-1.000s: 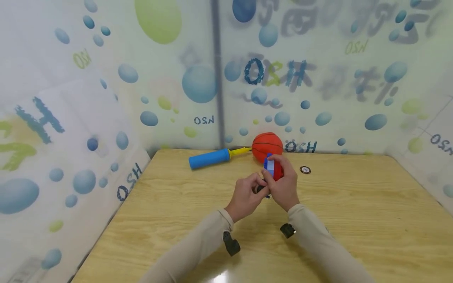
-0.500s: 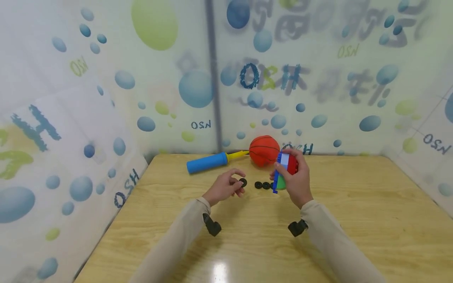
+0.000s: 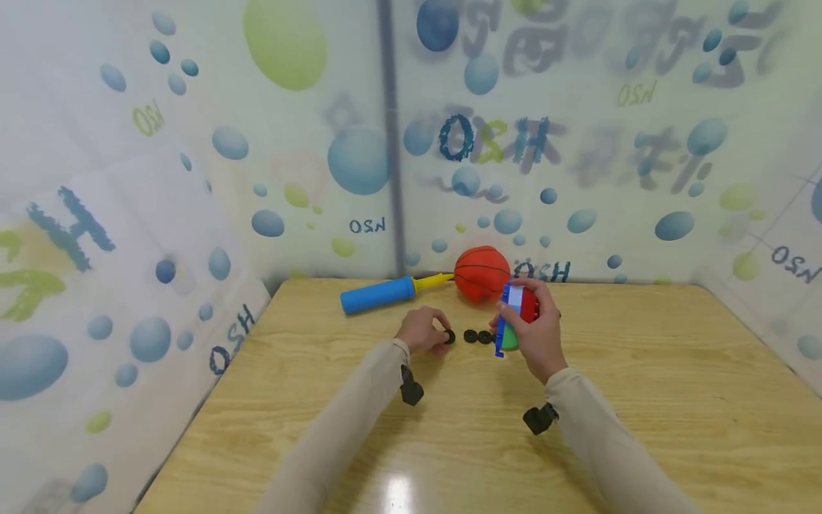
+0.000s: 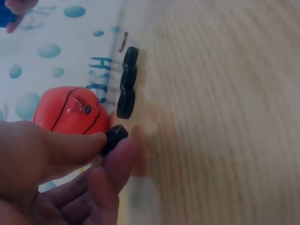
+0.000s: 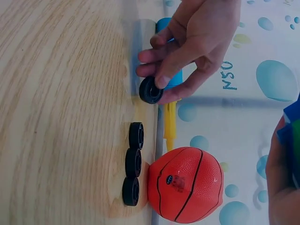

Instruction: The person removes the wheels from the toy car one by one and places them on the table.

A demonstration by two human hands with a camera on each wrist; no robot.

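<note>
My left hand (image 3: 424,330) pinches a small black toy wheel (image 4: 114,139) between thumb and finger, low over the table. Just to the right of it, three like wheels (image 5: 133,162) stand touching in a row on the wood; the toy partly covers this row in the head view. Raised above the row's right end, a block-built toy (image 3: 510,337) in blue, white, red and green is held by my right hand (image 3: 541,335), thumb on its near side. Only a blue and green edge of the toy shows in the right wrist view.
Behind the wheels sits a small red basketball (image 3: 481,273). A blue hand pump (image 3: 379,295) with a yellow end lies left of it, its tip towards the ball. A patterned wall (image 3: 359,250) rises at the table's (image 3: 642,400) back edge.
From close together at the toy, my hands have moved apart, the left carrying a wheel leftward, then down and slightly right towards the row. The right hand has shifted right with the toy.
</note>
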